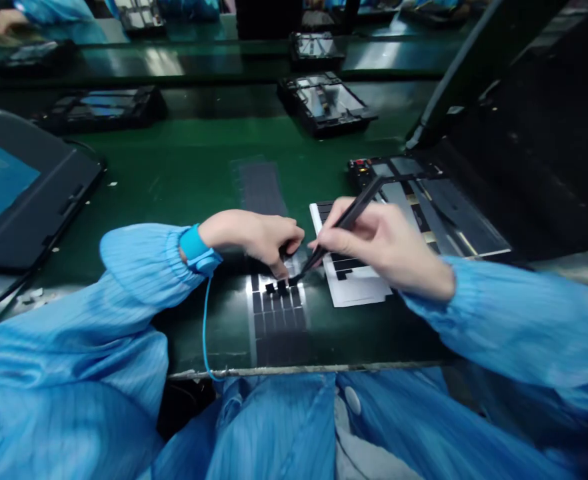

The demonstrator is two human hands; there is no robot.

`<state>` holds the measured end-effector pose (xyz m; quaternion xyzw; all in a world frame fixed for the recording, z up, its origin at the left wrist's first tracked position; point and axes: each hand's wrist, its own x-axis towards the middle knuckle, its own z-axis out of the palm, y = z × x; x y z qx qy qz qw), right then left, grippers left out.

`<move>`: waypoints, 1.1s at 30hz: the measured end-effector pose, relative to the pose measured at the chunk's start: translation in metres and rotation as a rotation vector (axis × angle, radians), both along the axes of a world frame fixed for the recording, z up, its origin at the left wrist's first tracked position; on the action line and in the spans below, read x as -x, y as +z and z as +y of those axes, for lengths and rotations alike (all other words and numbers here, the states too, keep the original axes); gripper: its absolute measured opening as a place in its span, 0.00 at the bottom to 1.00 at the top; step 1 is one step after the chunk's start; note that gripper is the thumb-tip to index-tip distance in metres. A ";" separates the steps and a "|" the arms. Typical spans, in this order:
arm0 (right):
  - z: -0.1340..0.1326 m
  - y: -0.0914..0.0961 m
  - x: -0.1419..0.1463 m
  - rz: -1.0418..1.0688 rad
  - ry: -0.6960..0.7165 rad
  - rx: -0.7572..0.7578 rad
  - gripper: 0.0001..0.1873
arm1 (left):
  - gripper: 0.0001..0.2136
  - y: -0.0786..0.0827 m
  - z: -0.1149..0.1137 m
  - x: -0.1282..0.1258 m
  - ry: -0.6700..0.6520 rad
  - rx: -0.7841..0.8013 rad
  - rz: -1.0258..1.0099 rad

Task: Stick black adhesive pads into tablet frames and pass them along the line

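My right hand (381,240) grips a pair of black tweezers (351,212), whose tips point down and left to a strip of black adhesive pieces (279,320) on the green bench. My left hand (254,237), with a blue wrist strap (197,250), is bent over the strip's upper part. Its fingers are curled, with a fingertip at the small black squares (275,287) near the tweezer tips. What lies between those fingers is too dark to tell. Partly under my right hand is a white sheet with black strips (357,291).
A dark sheet (261,187) lies beyond my left hand. At right is an opened device with flat panels (454,213). Black trays with parts (324,103) (104,107) stand farther back. A grey machine (29,187) is at left. A co-worker's sleeve (69,20) shows top left.
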<state>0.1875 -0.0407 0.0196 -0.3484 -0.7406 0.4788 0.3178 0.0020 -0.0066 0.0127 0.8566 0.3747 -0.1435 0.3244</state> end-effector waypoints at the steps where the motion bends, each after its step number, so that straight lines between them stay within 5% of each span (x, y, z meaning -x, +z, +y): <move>1: 0.005 0.009 -0.009 0.003 -0.067 -0.040 0.11 | 0.14 0.001 0.000 0.002 -0.013 -0.003 -0.009; 5: 0.036 0.027 -0.052 -0.048 -0.312 -0.123 0.09 | 0.12 0.004 0.005 -0.008 0.070 -0.148 -0.156; 8: 0.060 0.015 -0.069 -0.077 -0.286 0.133 0.10 | 0.11 -0.005 0.006 -0.035 0.293 -0.512 -0.450; 10: 0.071 0.001 -0.071 -0.075 -0.241 0.295 0.12 | 0.05 -0.017 0.004 -0.054 0.291 -0.647 -0.623; 14: 0.081 -0.022 -0.067 -0.087 -0.190 0.267 0.13 | 0.08 -0.040 -0.003 -0.073 0.130 -0.630 -0.732; 17: 0.084 -0.029 -0.069 -0.101 -0.192 0.141 0.12 | 0.09 -0.047 -0.005 -0.072 0.132 -0.584 -0.717; 33: 0.090 -0.030 -0.069 -0.139 -0.174 0.097 0.10 | 0.03 -0.045 -0.009 -0.069 0.011 -0.597 -0.683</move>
